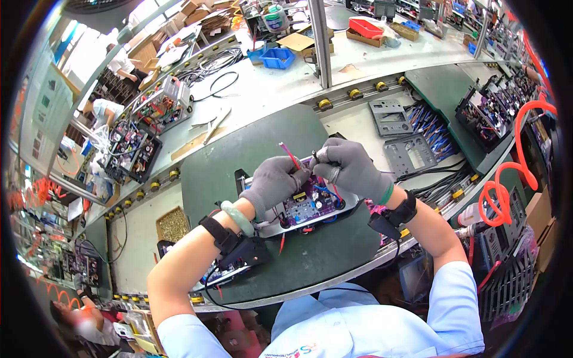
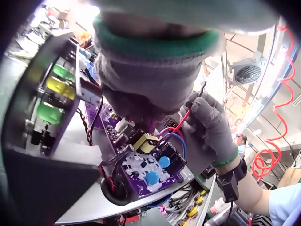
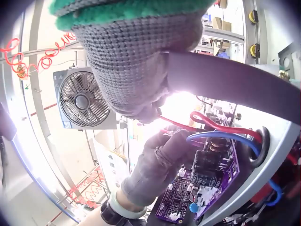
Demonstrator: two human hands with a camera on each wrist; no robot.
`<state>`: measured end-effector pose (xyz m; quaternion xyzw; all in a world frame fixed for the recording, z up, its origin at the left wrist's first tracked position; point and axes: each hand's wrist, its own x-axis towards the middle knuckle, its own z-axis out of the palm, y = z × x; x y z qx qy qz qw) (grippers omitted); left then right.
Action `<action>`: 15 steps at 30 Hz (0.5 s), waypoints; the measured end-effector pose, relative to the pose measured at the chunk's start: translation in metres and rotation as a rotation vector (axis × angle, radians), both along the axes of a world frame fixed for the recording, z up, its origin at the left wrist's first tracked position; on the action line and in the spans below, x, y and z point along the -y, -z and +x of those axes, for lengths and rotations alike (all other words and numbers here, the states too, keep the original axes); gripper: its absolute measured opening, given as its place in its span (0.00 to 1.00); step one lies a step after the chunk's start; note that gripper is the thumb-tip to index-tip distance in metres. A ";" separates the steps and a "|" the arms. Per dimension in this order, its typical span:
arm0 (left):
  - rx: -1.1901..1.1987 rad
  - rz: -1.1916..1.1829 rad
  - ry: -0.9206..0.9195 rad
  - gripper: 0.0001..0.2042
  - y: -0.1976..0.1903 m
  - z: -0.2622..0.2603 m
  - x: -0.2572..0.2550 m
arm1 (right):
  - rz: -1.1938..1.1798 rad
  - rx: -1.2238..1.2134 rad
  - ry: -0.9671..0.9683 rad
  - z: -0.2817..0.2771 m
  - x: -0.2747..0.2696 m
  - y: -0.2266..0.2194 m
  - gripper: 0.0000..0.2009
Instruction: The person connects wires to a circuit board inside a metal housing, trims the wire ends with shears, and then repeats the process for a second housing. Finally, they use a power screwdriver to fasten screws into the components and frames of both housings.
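My left hand, in a grey glove, pinches a pinkish-red wire whose free end sticks up past the fingers. Close beside it, my gloved right hand grips a red wire with a dark end piece projecting above the fingertips. Both hands are over a purple circuit board set in a metal housing. The board carries a yellow transformer, blue disc parts and white sealant. A blue wire loops at the housing's side. The left fingertips are hidden behind the glove in the left wrist view.
The housing rests on a dark green board on the line. To the right lie grey metal panels, bundled blue wires and black cables. A coiled red air hose hangs at the right. A box of small brass-coloured parts stands left.
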<state>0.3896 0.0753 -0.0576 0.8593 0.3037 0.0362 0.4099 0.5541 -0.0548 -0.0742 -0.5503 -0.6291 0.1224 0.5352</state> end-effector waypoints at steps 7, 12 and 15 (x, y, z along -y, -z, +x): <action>-0.050 -0.037 -0.013 0.10 -0.006 0.004 0.002 | -0.001 0.050 0.037 -0.001 0.003 -0.008 0.06; 0.021 -0.164 -0.015 0.10 0.006 0.000 0.000 | 0.001 0.065 0.036 0.000 0.003 -0.009 0.06; 0.006 0.100 0.116 0.09 0.000 0.004 0.002 | -0.001 0.042 0.034 -0.001 0.002 -0.006 0.06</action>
